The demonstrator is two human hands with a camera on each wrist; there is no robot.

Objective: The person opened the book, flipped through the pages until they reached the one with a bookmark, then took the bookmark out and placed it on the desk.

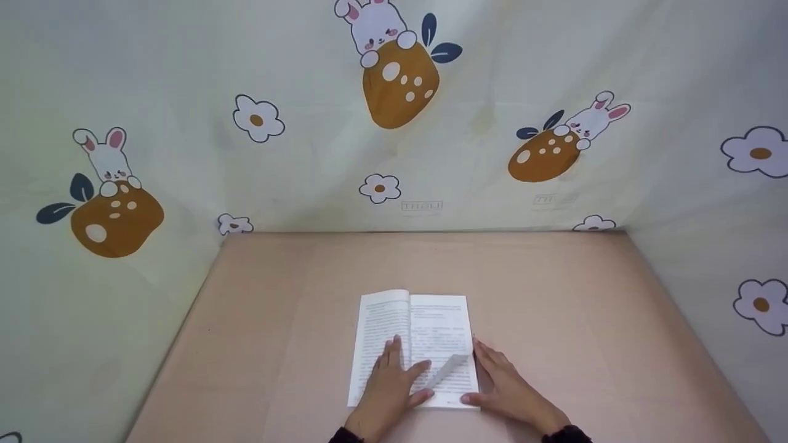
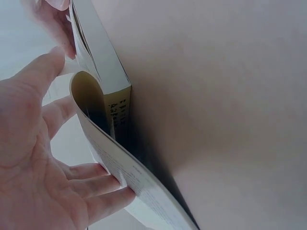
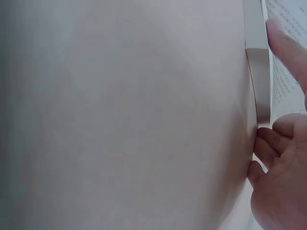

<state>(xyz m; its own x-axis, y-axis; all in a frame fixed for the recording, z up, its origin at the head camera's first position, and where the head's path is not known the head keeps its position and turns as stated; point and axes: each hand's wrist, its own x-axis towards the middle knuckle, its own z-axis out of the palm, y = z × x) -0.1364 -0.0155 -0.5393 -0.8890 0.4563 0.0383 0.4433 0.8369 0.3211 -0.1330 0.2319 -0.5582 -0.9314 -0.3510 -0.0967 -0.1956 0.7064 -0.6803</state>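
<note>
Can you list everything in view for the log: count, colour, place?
Open book: one, white printed pages, on the table, under the left hand
Thin strip: one, greyish white, over the right page; its nature is unclear
Table: one, pinkish beige, below the book
Backdrop: one, pale cream, behind and beside the table
Rabbit-on-fruit prints: three, white and brown, on the backdrop
Flower prints: seven, some cut off, pale with brown centres, on the backdrop
Dark cuffs: two, at the wrists
Left hand: one, on the pages
Right hand: one, at the book's right edge
</note>
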